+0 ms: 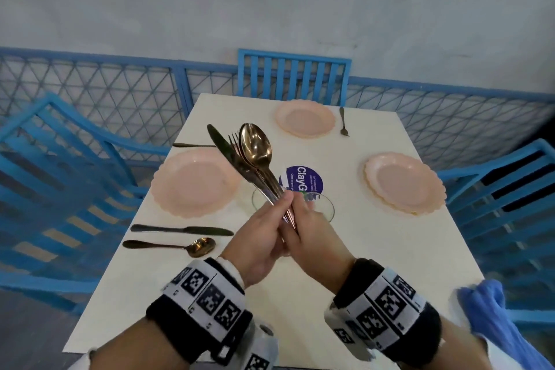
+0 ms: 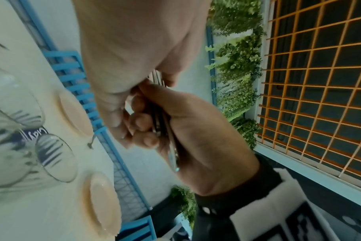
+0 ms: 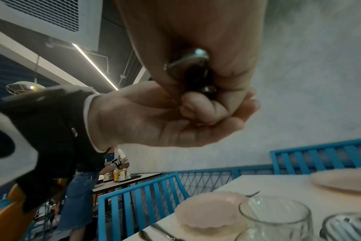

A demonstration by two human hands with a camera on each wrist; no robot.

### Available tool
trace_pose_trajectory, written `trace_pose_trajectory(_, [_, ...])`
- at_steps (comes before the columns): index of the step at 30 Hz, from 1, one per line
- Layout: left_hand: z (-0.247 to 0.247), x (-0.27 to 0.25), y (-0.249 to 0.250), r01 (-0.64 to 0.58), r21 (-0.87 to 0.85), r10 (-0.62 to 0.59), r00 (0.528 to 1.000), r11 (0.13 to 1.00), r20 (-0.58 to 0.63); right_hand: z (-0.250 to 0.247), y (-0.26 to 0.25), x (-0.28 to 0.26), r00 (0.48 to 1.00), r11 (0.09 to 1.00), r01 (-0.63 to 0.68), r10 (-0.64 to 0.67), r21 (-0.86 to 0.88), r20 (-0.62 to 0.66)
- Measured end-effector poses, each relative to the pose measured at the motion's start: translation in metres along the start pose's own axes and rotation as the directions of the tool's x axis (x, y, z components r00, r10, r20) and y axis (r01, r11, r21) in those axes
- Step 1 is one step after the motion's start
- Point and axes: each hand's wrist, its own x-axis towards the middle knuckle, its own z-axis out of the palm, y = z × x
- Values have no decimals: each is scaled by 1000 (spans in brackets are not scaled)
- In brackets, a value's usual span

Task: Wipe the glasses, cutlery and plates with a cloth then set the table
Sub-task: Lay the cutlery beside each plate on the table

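Observation:
Both hands hold one bundle of gold and dark cutlery (image 1: 255,156) upright over the table's middle: a knife, a fork and spoons. My left hand (image 1: 279,210) grips the handles from the left, and my right hand (image 1: 300,219) grips them from the right. The handle ends (image 3: 192,68) show in my right palm. Three pink plates lie on the table: left (image 1: 195,183), far (image 1: 304,119), right (image 1: 404,183). A knife (image 1: 180,230) and spoon (image 1: 171,245) lie by the left plate, a fork (image 1: 344,122) by the far one. Clear glasses (image 1: 326,209) stand below my hands.
A blue cloth (image 1: 486,306) lies at the table's near right corner. A purple round sticker (image 1: 303,180) marks the table's middle. Blue slatted chairs stand to the left (image 1: 60,174), far (image 1: 294,75) and right (image 1: 510,204). A person (image 3: 82,187) stands at another table behind.

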Motion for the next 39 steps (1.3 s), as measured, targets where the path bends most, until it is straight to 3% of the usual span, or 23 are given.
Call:
trace_pose_trajectory(3, [18,15,4,17,-21,-18,1000,1000,-8,-15,10,-2,999,996,32,-30,-83,17])
trace_pose_trajectory(6, [40,34,5,23,-119,-29,999,993,-43,-30,32,-2,1000,997,-28,28,-76,2])
trace_pose_trajectory(11, [82,67,-2,18,-257,-39,996,966,-76,-61,65,-5,990,986,72,-88,-148,-106])
trace_pose_trajectory(16, [129,98,4,37,-306,-64,995,951,-80,-104,114,-10,980,966,53,-99,-253,-174])
trace_pose_trajectory(23, [170,126,-1,72,-231,-93,992,970,-82,-145,152,-11,993,941,105,-116,-322,-16])
trace_pose_trajectory(26, [173,129,3,71,-217,-90,993,974,-78,-163,152,-10,987,900,137,-87,-415,138])
trace_pose_trajectory(29, [172,134,7,74,-206,-95,991,976,-91,-180,156,1,964,925,153,-63,-347,257])
trace_pose_trajectory(32, [169,142,11,85,-134,-97,992,987,-82,-192,163,16,970,948,193,-146,-253,194])
trace_pose_trajectory(34, [165,147,14,86,-92,-95,991,992,-91,-199,163,28,974,927,225,-220,-300,50])
trace_pose_trajectory(37, [151,153,17,69,-8,-70,990,998,-120,-207,157,47,906,869,298,-388,-395,-170])
trace_pose_trajectory(39, [139,154,22,68,56,-60,990,996,-125,-206,155,61,885,835,356,-446,-420,-136])
